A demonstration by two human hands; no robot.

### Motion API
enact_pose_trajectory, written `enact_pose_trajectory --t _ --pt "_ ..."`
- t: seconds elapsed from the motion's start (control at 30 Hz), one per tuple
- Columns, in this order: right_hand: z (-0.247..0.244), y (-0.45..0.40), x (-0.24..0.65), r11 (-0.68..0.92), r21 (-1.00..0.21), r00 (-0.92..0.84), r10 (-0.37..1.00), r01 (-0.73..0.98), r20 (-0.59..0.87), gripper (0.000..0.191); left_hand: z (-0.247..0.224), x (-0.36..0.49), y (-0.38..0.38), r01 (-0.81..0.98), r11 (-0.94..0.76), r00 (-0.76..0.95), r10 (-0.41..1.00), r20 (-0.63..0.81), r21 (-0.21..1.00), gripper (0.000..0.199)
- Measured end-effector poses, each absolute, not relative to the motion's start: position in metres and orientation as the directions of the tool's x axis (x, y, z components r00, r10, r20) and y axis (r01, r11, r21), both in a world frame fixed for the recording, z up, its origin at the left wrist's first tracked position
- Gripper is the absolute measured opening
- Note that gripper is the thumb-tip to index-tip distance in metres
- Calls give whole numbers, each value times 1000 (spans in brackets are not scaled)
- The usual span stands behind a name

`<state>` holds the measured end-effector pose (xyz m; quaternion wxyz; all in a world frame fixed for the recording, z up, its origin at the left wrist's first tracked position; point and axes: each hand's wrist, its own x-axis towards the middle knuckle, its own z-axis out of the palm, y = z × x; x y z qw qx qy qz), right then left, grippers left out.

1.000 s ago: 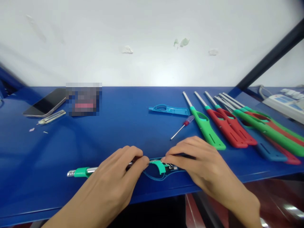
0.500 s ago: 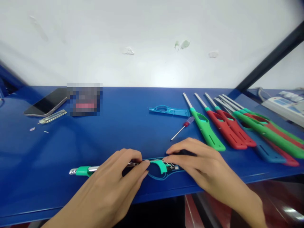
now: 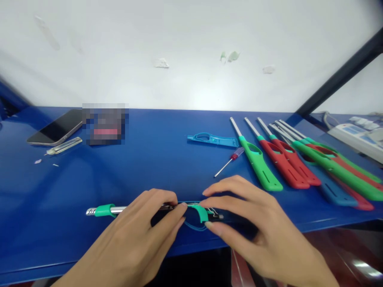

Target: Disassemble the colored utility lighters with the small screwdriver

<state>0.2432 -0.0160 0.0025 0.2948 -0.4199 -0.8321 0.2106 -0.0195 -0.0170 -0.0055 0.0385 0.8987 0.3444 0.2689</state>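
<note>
A gas lighter lies opened along the table's front edge, its blue half-shell cradling a green trigger and black parts with white wires. From its left end a metal tube sticks out with a loose green collar around it. My left hand is closed over the lighter where tube meets shell, hiding that part. With the thumb at the trigger's lower edge and a fingertip at its top, my right hand grips the trigger area. The handle end is hidden behind the right hand.
Behind my hands lie another blue half-shell and a screwdriver. Several assembled lighters are at right, beside a white device. At left are a phone, a clear plastic piece and a blurred dark object.
My right thumb has come forward to the trigger's lower edge, and the right fingers have spread wider and shifted slightly left. The left hand keeps its hold.
</note>
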Motion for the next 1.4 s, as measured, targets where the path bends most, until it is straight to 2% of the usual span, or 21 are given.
enact_pose_trajectory --t 0.33,0.73,0.8,0.93,1.03,1.23,1.4 --pt "-4 -15 237 576 -571 -473 814 585 336 17 -3 -16 -14 590 -778 622 609 492 217 36" --pt "-3 -15 234 506 -561 -441 859 656 259 11 -10 -25 -20 588 -791 670 594 444 170 37" --pt "-2 -15 234 494 -564 -433 866 662 250 11 -11 -25 -19 593 -780 659 612 437 198 36" --pt "0 -13 235 498 -591 -449 860 635 242 10 -15 -28 -17 611 -718 627 696 351 333 38" --pt "-2 -11 237 522 -588 -464 846 618 263 19 -19 -30 -18 653 -648 553 761 338 391 39" --pt "-7 -12 238 548 -573 -475 831 609 290 25 -18 -31 -24 739 -564 406 809 424 368 31" --pt "-6 -11 237 540 -582 -466 836 608 289 22 -16 -37 -26 728 -592 428 786 446 346 24"
